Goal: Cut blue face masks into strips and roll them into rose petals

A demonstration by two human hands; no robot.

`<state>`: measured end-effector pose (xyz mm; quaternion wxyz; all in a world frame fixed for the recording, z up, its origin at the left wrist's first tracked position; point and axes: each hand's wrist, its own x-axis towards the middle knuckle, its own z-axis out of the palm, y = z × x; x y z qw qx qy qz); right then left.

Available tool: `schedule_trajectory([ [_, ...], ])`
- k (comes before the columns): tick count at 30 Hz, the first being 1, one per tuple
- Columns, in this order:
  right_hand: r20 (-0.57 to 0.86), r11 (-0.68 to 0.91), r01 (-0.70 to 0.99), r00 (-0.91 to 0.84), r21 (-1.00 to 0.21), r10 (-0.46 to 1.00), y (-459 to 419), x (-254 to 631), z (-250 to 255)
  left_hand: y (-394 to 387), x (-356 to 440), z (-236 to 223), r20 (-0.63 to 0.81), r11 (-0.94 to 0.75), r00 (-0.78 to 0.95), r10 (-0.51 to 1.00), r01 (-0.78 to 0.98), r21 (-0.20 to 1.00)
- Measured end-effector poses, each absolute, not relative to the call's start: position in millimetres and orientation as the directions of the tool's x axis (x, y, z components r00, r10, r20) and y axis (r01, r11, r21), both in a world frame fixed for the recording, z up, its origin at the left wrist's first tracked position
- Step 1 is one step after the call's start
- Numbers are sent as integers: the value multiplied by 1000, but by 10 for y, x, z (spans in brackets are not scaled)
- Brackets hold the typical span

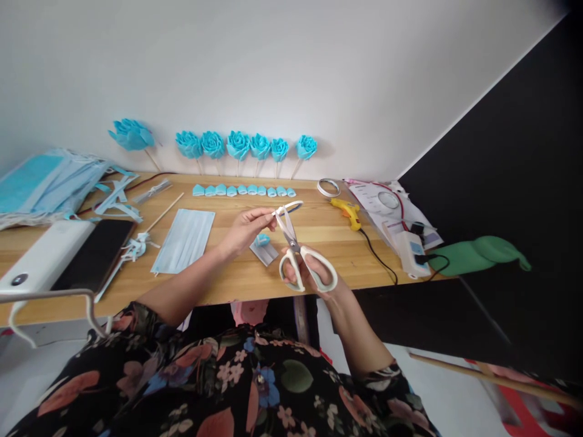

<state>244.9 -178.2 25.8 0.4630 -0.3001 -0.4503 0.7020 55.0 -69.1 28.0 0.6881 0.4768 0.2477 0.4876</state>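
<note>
Between the fingertips of my left hand (253, 228) is a narrow white strip (294, 205) that curves off to the right. My right hand (314, 267) grips scissors (293, 245) with cream handles. Their blades are parted and point up at the strip, close to my left fingertips. Whether the blades touch the strip I cannot tell. Below, on the wooden table (237, 279), a small blue folded piece (262, 240) sits on a pale grey pleated piece (265, 255). A pale blue face mask (184, 241) lies flat left of my left hand.
Blue flowers on sticks (238, 145) lean against the wall, behind a row of small blue folded pieces (242, 190). A tape roll (328, 187), yellow glue gun (347, 212) and power strip (412, 252) are right. Stacked masks (50, 185), a phone (93, 255) and a power bank (45, 255) are left.
</note>
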Motion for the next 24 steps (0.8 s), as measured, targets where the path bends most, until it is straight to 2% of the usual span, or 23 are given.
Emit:
schedule_trajectory([
  [6, -122, -188, -122, -414, -975, 902, -1873, 2392, 348, -700, 537, 339, 124, 54, 389, 913, -416, 908],
  [8, -137, -190, -92, -408, -977, 902, -1894, 2386, 367, -698, 533, 355, 136, 43, 384, 913, -422, 906],
  [14, -71, -149, -211, -338, -966, 939, -1860, 2467, 253, -677, 552, 309, 111, 94, 388, 915, -473, 876],
  [24, -58, -148, -267, -317, -952, 947, -1780, 2426, 181, -685, 580, 298, 120, 117, 383, 916, -539, 834],
])
